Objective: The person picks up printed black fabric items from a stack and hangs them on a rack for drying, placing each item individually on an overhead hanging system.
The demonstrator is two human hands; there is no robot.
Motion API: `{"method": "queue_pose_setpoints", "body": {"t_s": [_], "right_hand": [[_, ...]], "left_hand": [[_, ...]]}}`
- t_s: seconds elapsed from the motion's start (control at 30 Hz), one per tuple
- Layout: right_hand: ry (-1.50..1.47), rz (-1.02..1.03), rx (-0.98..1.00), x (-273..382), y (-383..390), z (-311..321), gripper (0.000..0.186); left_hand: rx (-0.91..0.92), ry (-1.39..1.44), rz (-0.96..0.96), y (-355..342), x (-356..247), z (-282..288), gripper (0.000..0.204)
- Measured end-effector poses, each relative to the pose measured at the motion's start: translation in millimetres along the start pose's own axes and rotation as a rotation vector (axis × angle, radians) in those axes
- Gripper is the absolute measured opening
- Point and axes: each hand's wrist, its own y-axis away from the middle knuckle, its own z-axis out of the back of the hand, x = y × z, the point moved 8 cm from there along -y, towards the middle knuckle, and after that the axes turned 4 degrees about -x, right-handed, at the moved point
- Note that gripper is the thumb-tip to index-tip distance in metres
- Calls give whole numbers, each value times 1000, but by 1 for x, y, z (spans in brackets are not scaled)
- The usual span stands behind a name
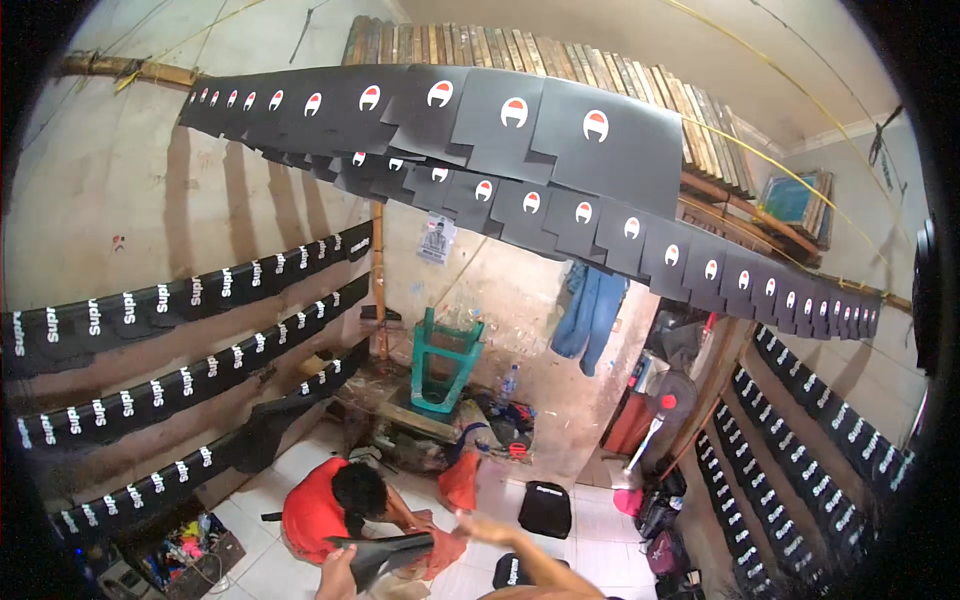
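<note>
At the bottom of the view, my left hand (pixel 338 577) is closed on the edge of a black sheet-like panel (pixel 385 558), its thumb on top. The panel slants over the tiled floor. My right hand (pixel 485 530) is to the right of it, apart from the panel, with fingers stretched out and nothing in them; it is slightly blurred. Just beyond the panel, a person in a red shirt (pixel 312 508) sits bent forward on the floor, hands near a piece of red cloth (pixel 446 548). A black item with white print (pixel 512 570) lies by my right forearm.
Rows of black panels (pixel 560 140) with red-and-white emblems hang overhead. Printed black panels line the left (pixel 160 390) and right (pixel 800 470) walls. A green stool (pixel 440 365), a fan (pixel 668 400), a black bag (pixel 545 510) and a crate of clutter (pixel 185 555) stand around.
</note>
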Motion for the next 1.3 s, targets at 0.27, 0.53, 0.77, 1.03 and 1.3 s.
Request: {"method": "queue_pose_setpoints", "body": {"t_s": [0.27, 0.53, 0.77, 1.03, 1.3], "right_hand": [[-739, 120, 260, 24, 34, -28, 34], [-101, 420, 427, 134, 99, 23, 21], [480, 1039, -305, 408, 256, 223, 24], [-293, 1159, -647, 524, 350, 504, 23], [-411, 1009, -832, 451, 319, 523, 19]], "left_hand": [[-46, 22, -21, 41, 11, -34, 54], [-55, 109, -16, 93, 55, -69, 58], [33, 150, 37, 156, 52, -109, 50], [25, 91, 49, 137, 57, -78, 46], [-33, 98, -8, 124, 28, -34, 42]]}}
